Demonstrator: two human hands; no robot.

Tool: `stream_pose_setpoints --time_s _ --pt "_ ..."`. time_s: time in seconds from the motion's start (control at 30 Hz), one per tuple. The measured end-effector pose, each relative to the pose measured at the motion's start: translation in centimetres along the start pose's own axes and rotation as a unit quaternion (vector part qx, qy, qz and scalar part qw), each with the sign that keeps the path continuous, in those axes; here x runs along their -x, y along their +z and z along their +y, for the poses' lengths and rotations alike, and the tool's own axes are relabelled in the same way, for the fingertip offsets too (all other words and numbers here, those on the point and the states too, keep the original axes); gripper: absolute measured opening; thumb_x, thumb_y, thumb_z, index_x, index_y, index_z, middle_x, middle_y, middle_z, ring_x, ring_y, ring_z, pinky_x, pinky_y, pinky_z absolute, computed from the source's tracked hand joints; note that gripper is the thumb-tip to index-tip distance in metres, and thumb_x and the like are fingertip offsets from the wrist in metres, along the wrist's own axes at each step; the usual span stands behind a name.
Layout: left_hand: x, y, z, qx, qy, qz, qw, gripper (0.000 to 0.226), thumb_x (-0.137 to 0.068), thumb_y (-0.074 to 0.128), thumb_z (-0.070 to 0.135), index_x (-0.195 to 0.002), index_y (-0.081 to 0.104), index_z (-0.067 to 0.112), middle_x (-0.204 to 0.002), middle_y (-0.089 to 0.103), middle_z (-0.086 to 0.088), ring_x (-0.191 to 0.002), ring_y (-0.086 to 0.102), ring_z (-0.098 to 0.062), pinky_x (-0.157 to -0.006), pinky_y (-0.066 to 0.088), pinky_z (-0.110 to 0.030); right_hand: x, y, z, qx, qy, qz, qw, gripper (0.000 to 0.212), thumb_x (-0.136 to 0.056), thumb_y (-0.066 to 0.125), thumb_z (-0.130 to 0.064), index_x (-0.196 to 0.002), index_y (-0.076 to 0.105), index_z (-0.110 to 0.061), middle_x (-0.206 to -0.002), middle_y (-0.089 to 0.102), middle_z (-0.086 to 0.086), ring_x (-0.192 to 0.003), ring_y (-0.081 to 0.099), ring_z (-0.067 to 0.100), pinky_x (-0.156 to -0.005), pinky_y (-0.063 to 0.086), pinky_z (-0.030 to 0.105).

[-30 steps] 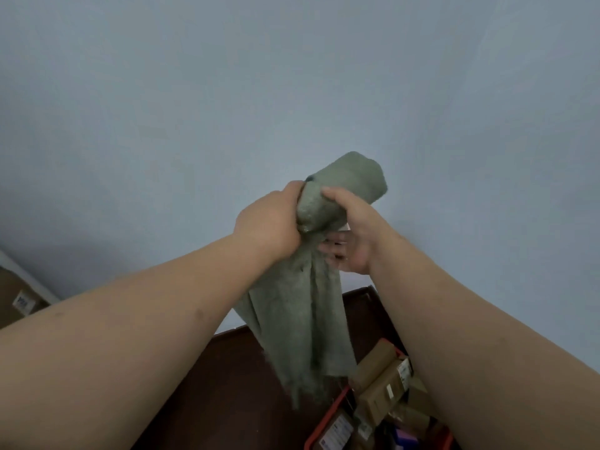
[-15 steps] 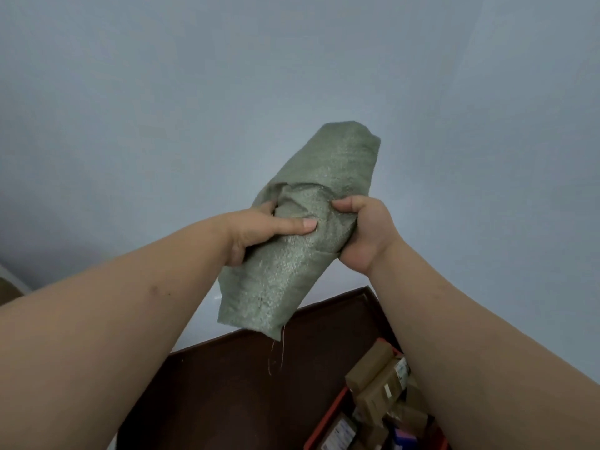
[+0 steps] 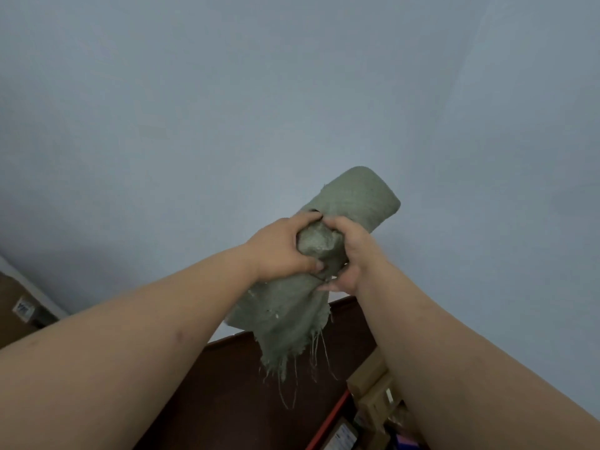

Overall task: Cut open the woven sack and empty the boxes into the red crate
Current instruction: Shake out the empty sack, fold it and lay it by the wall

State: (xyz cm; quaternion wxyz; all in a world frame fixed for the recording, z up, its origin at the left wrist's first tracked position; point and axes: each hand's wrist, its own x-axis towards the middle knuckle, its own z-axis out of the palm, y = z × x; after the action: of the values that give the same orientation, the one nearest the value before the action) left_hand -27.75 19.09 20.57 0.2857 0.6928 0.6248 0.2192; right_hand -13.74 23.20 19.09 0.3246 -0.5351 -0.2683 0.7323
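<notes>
Between both hands' fingers [image 3: 308, 264], bunched sack [image 3: 354, 199]

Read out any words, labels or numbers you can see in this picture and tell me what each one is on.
No text here is legible.
White label on the cardboard box at the left edge: dark marks, too blurred to read.
White label on a box in the red crate, bottom right: printed lines, too small to read.
Pale stickers on the stacked boxes above it: blurred.
Woven sack, held in both hands: no print visible.
</notes>
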Motion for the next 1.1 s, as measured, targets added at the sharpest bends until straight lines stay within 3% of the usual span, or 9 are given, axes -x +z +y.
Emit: stream_pose_setpoints --time_s 0.13,0.3,0.43,0.6,0.73,0.8,0.9,1.03,1.1 --pt "0.4 -1.2 -0.5 0.229 -0.122 0.082 0.962 0.075 -0.080 0.068 0.051 -0.140 0.030 0.026 -0.120 0.053 0.002 -0.098 0.059 -0.015 -0.088 0.049 -0.035 -0.3 -0.8 0.0 -0.062 -0.063 0.018 0.996 0.067 -0.064 0.064 -0.014 -0.129 0.047 -0.019 -0.122 0.060 0.017 -0.099 0.065 0.041 -0.065 0.054 0.060" --pt "0.5 -1.3 -2.2 0.364 -0.217 -0.014 0.906 0.118 -0.047 0.074 0.075 -0.148 0.023 0.041 -0.136 0.052 0.008 -0.114 0.059 -0.019 -0.096 0.049 -0.038 1.7 -1.5 -1.0 -0.033 -0.042 -0.072 0.996 0.043 -0.079 0.047 -0.011 -0.121 0.058 -0.007 -0.120 0.066 0.017 -0.109 0.062 0.036 -0.089 0.050 0.054" --pt "0.4 -1.1 -1.0 0.474 -0.204 -0.095 0.851 0.083 -0.060 0.081 0.051 -0.133 0.054 0.023 -0.120 0.070 -0.008 -0.105 0.070 -0.026 -0.085 0.057 -0.041 1.9 -1.3 -0.5 -0.010 -0.020 -0.108 0.994 0.046 -0.080 0.051 -0.016 -0.123 0.062 -0.006 -0.124 0.066 0.017 -0.113 0.062 0.034 -0.097 0.048 0.050" --pt "-0.3 -0.4 -0.7 0.423 -0.165 0.055 0.889 0.081 -0.062 0.087 0.016 -0.132 0.047 0.024 -0.121 0.066 -0.007 -0.105 0.067 -0.028 -0.092 0.054 -0.048 1.3 -0.5 0.1 0.150 -0.108 0.058 0.981 0.063 -0.077 0.066 -0.025 -0.134 0.041 -0.018 -0.113 0.061 0.004 -0.096 0.061 0.022 -0.073 0.053 0.036" --pt "-0.4 0.1 -0.1 0.177 -0.101 0.120 0.972 0.092 -0.060 0.086 0.028 -0.138 0.038 0.029 -0.121 0.062 0.003 -0.107 0.061 -0.021 -0.095 0.051 -0.040 2.3 -0.2 -0.6 0.056 -0.051 -0.034 0.997 0.034 -0.077 0.064 -0.036 -0.107 0.064 -0.020 -0.101 0.069 0.008 -0.085 0.066 0.025 -0.065 0.056 0.037" --pt "-0.3 0.3 0.8 0.086 -0.055 0.061 0.993 0.091 -0.064 0.084 0.028 -0.141 0.036 0.030 -0.119 0.061 0.005 -0.106 0.059 -0.017 -0.095 0.050 -0.037 1.8 0.1 -0.4 0.037 -0.055 -0.072 0.995 0.051 -0.067 0.078 -0.047 -0.111 0.065 -0.023 -0.102 0.074 0.008 -0.087 0.071 0.027 -0.064 0.059 0.044" --pt "-0.2 0.0 1.1 0.151 -0.072 -0.020 0.986 0.090 -0.069 0.082 0.037 -0.145 0.034 0.035 -0.130 0.058 0.006 -0.113 0.058 -0.015 -0.098 0.048 -0.033 0.4 -0.6 -0.2 0.002 -0.067 -0.012 0.998 0.087 -0.048 0.086 -0.043 -0.127 0.057 -0.023 -0.113 0.071 0.012 -0.095 0.071 0.037 -0.076 0.055 0.059" --pt "-0.6 -0.5 -0.8 0.099 -0.162 0.127 0.974 0.099 -0.061 0.054 0.085 -0.145 0.031 0.039 -0.150 0.042 -0.002 -0.134 0.042 -0.029 -0.110 0.037 -0.045 -0.4 -2.3 -0.5 -0.029 -0.080 0.033 0.996 0.066 -0.065 0.073 -0.032 -0.128 0.054 -0.023 -0.116 0.068 0.012 -0.099 0.068 0.037 -0.079 0.054 0.060" --pt "-0.5 -0.7 -1.2 0.148 -0.188 0.152 0.959 0.105 -0.055 0.051 0.090 -0.144 0.029 0.039 -0.152 0.038 -0.003 -0.136 0.040 -0.030 -0.110 0.035 -0.046 0.1 -2.4 -0.6 -0.020 -0.071 0.005 0.997 0.056 -0.072 0.070 -0.031 -0.126 0.058 -0.018 -0.116 0.069 0.012 -0.101 0.067 0.036 -0.086 0.054 0.056"
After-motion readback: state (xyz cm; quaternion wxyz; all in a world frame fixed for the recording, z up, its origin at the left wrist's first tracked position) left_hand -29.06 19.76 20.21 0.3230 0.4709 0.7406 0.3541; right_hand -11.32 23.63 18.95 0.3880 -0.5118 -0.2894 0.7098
